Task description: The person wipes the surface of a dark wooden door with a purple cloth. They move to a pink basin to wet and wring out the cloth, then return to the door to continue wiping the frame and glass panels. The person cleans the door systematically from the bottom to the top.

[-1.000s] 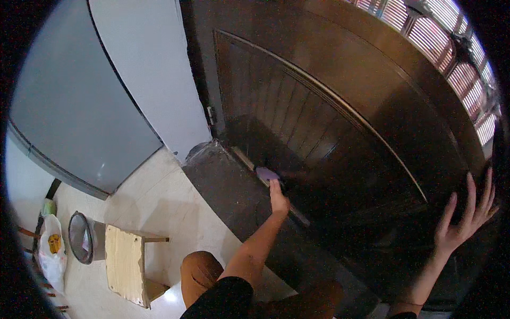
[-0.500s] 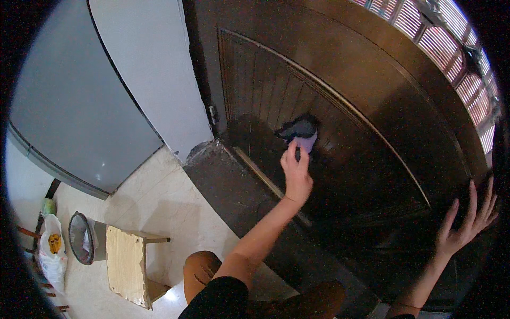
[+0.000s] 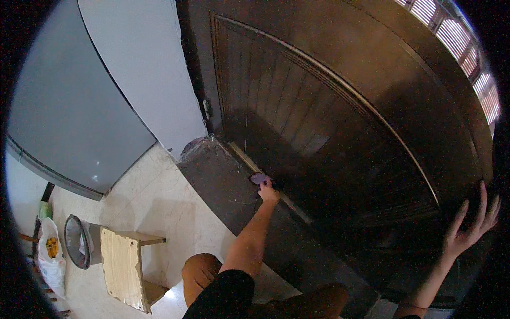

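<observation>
My left hand [image 3: 269,192] is closed on a small purple cloth [image 3: 260,178]. It presses the cloth low on the dark brown door [image 3: 340,165], at the bottom strip [image 3: 242,156] beside the sill. Fingers spread, my right hand [image 3: 467,234] rests against the dark door surface at the far right and holds nothing. The panel above the cloth has upright grooves and a raised curved-looking moulding. A lighter, shiny patch shows on those grooves.
A wooden stool [image 3: 123,266] stands on the pale tiled floor, next to a dark-rimmed bin [image 3: 79,242] and a white plastic bag [image 3: 50,266]. A grey panel [image 3: 79,106] and a white wall [image 3: 143,69] lie left of the door. The dark sill [image 3: 212,181] has a rough corner.
My left hand has moved down and left with the cloth, from the grooved panel to the bottom strip. My right hand stays spread at the right, and the view has shifted slightly.
</observation>
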A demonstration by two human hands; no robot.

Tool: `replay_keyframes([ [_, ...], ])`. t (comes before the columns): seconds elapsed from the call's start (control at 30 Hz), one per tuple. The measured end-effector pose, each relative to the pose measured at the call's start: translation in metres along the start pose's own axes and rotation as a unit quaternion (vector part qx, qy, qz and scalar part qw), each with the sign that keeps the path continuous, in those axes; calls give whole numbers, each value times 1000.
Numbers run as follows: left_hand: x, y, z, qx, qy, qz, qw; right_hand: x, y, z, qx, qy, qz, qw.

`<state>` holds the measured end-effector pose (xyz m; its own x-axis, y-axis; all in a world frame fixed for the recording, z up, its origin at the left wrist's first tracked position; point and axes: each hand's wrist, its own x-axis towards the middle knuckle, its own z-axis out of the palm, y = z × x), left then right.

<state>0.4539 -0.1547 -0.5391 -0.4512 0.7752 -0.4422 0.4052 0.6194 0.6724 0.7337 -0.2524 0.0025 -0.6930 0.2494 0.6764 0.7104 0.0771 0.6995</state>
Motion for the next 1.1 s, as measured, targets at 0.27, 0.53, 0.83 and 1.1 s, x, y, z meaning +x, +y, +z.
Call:
replay_keyframes([
  [0.27,23,-29,92,-289,106,96,947,15,-8,21,27,-6,3,1000],
  [0.53,-22,12,54,-352,-14,-37,935,27,-34,48,32,-43,16,998],
  [0.83,-81,5,187,-244,-16,58,968,45,-58,69,83,6,32,996],
  [1.1,-146,103,62,-392,30,145,908,35,-64,98,102,-3,48,994],
])
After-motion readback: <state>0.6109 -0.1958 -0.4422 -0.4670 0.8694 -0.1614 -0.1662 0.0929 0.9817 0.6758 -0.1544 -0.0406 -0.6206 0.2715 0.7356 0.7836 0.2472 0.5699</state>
